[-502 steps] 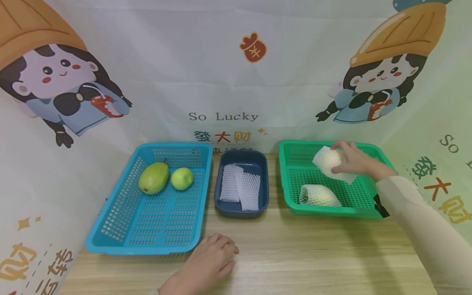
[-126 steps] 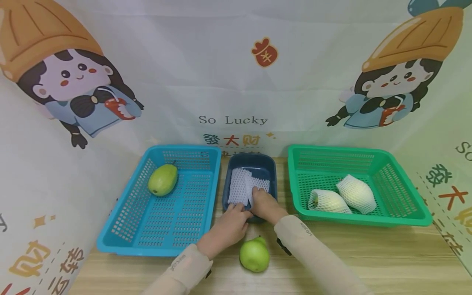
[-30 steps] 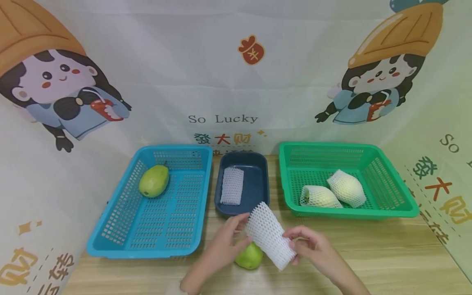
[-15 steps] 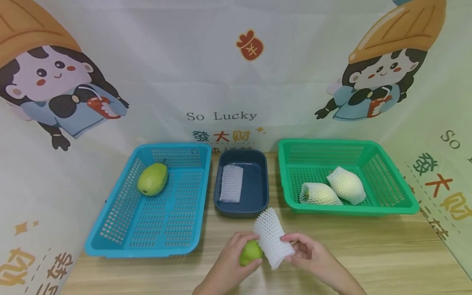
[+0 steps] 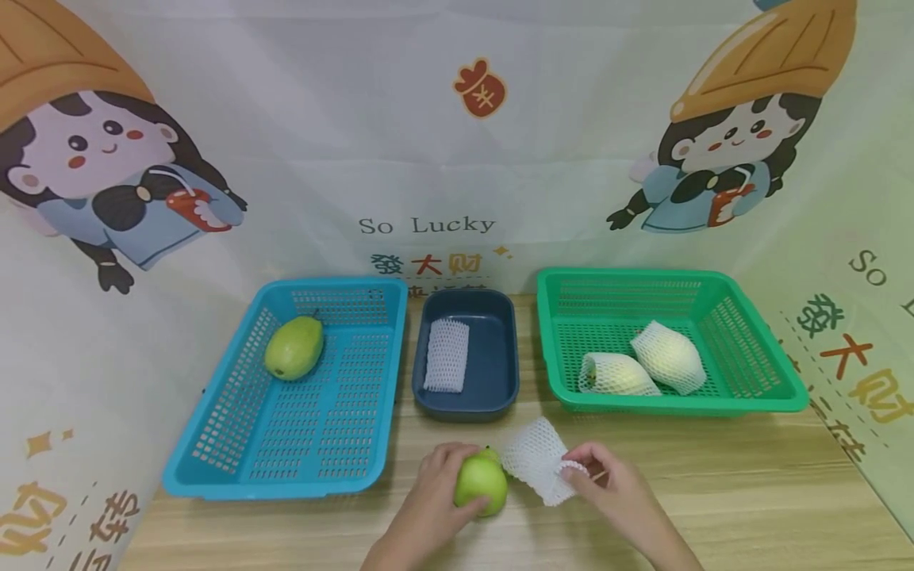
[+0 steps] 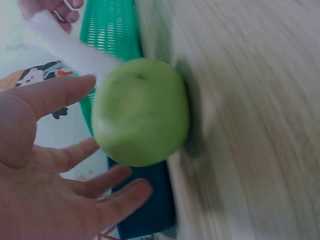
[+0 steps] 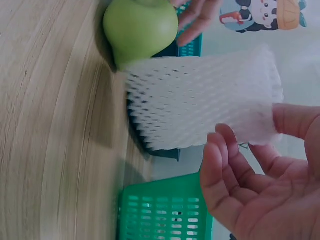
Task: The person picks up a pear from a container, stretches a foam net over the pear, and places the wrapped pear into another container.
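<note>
My left hand point(image 5: 435, 496) holds a green pear point(image 5: 481, 484) low over the table in front of the dark blue tray, its thumb and fingers curved around the fruit's side. In the left wrist view the pear's rounded end point(image 6: 142, 112) faces the camera. Just to the right, my right hand point(image 5: 607, 484) pinches a white foam net sleeve point(image 5: 535, 460) by its near end. The right wrist view shows the sleeve point(image 7: 200, 97) between thumb and fingers, its mesh end pointing toward the pear point(image 7: 140, 30).
A blue basket point(image 5: 286, 484) at left holds one oval green fruit point(image 5: 294, 347). The dark blue tray point(image 5: 493, 357) in the middle has another foam net sleeve point(image 5: 447, 355) lying in it. The green basket point(image 5: 678, 404) at right contains two sleeved fruits point(image 5: 670, 357).
A second ago the left hand touched the sleeve; since then it has taken hold of the pear and turned it. The right hand keeps the sleeve, whose near end is now folded open.
</note>
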Tool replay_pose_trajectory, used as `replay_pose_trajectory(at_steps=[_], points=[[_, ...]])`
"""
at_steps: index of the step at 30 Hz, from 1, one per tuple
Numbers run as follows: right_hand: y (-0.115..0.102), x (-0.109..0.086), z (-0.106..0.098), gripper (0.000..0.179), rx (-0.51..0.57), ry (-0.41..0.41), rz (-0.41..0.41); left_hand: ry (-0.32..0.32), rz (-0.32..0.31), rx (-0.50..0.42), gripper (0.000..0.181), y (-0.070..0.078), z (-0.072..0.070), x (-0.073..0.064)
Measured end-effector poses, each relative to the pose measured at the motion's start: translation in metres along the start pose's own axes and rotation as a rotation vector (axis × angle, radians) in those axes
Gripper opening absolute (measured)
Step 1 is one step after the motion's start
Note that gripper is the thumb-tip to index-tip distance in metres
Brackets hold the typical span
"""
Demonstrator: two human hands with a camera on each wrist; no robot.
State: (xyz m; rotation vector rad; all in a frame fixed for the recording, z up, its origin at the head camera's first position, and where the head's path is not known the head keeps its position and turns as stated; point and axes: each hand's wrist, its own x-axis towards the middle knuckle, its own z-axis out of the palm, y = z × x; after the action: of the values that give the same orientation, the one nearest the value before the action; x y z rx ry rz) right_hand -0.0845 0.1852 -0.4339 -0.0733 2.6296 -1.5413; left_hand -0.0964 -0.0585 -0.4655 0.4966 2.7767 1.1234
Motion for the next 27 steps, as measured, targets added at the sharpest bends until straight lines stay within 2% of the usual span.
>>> replay_pose_trajectory(at_steps=[5, 9, 11, 17, 20, 25, 27], points=[[0.0, 0.001, 0.0, 0.012, -0.108, 0.077, 0.033, -0.088, -0.073, -0.035, 0.068, -0.009, 0.003, 0.003], [-0.001, 0.002, 0.001, 0.013, -0.222, 0.123, 0.038, -0.129, -0.095, -0.058, 0.067, -0.01, 0.004, 0.006], [-0.001, 0.003, 0.002, 0.015, -0.295, 0.14, 0.008, -0.136, -0.095, -0.058, 0.066, -0.011, 0.005, 0.008], [0.001, 0.009, 0.01, 0.021, -0.482, 0.214, -0.157, -0.173, -0.086, -0.055, 0.066, -0.011, 0.007, 0.012], [0.002, 0.011, 0.014, 0.024, -0.497, 0.219, -0.184, -0.191, -0.063, -0.037, 0.065, -0.012, 0.008, 0.014], [0.004, 0.015, 0.019, 0.027, -0.467, 0.217, -0.18, -0.221, -0.014, 0.003, 0.062, -0.012, 0.007, 0.015], [0.004, 0.016, 0.021, 0.027, -0.473, 0.224, -0.175, -0.223, -0.014, -0.001, 0.061, -0.012, 0.006, 0.015]])
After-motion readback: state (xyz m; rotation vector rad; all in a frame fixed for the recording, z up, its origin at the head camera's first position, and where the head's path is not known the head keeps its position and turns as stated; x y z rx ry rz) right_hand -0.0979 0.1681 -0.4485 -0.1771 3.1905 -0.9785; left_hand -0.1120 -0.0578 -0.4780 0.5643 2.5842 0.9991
